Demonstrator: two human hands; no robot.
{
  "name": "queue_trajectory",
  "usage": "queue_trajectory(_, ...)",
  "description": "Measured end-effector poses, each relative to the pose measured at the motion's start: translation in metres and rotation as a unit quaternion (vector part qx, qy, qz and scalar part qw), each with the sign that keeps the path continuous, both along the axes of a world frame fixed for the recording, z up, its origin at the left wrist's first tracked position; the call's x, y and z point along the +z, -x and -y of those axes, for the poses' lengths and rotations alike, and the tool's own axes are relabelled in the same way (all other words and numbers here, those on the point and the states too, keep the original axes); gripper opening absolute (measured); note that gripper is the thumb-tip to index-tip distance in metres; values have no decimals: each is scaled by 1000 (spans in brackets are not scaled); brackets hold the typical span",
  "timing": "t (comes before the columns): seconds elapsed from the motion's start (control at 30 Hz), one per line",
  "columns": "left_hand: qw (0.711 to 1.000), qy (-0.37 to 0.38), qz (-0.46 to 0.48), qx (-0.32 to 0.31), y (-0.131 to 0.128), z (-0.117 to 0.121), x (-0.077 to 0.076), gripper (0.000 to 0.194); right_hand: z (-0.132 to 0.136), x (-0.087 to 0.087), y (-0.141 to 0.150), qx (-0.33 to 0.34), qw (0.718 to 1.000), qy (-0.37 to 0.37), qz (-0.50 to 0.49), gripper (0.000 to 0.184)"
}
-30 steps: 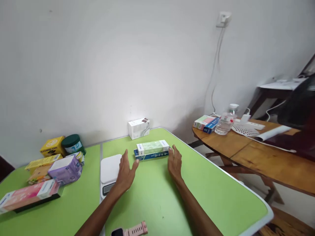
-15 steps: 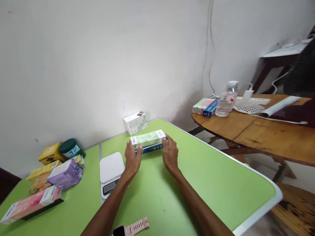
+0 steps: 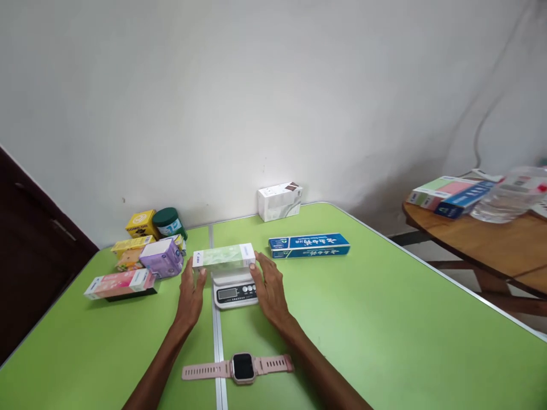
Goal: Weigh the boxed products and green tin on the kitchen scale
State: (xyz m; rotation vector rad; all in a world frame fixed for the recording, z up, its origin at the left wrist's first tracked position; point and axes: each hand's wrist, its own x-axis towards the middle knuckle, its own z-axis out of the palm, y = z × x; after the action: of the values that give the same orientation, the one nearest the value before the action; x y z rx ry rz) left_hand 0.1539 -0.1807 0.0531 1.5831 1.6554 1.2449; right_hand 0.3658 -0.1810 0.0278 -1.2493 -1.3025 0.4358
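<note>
Left hand [image 3: 190, 297] and right hand [image 3: 270, 289], fingers part-curled, hold the pale green box [image 3: 223, 257] between them by its ends, apparently over the white scale [image 3: 234, 296]; probably light, stiff and slick, it suits gentle pressure on both end faces.

Pale green-and-white box [image 3: 224, 256], pink watch [image 3: 243, 368]

Material finishes before you
Your carton [image 3: 224, 256]: smooth, glossy card. Scale [image 3: 236, 302]: smooth plastic. Bench [image 3: 363, 319]: smooth top, metal-looking strip [image 3: 217, 336].
</note>
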Motion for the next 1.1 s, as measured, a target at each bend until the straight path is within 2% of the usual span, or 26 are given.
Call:
queue_trajectory(0.13, 999, 27, 0, -25, 8, 3, -14, 76, 0, -10, -10, 13, 998, 52, -21, 71)
queue_trajectory(0.33, 997, 16, 65, -35, 23, -1, -30, 84, 0, -21, -24, 27, 979, 118, -162, 73)
queue_trajectory(0.47, 994, 5, 102, -42, 28, -5, -43, 89, 0, -25, -24, 13, 979, 128, -160, 73)
queue_trajectory(0.67, 996, 1, 86, -40, 24, -1, -39, 89, 1, -23, -22, 11, 982, 121, -145, 72)
queue_trajectory(0.8, 997, -14, 68, -43, 21, 2, -41, 91, 3, -19, -21, 8, 990, 112, -90, 74)
queue_trajectory(0.97, 996, -43, 6, -77, 8, 16, -46, 81, 11, -20, -17, 57, 991, 119, -31, 75)
queue_trajectory(1.1, 995, -41, 42, -85, -1, 30, -37, 81, 23, -16, -11, 64, 990, 127, -24, 74)
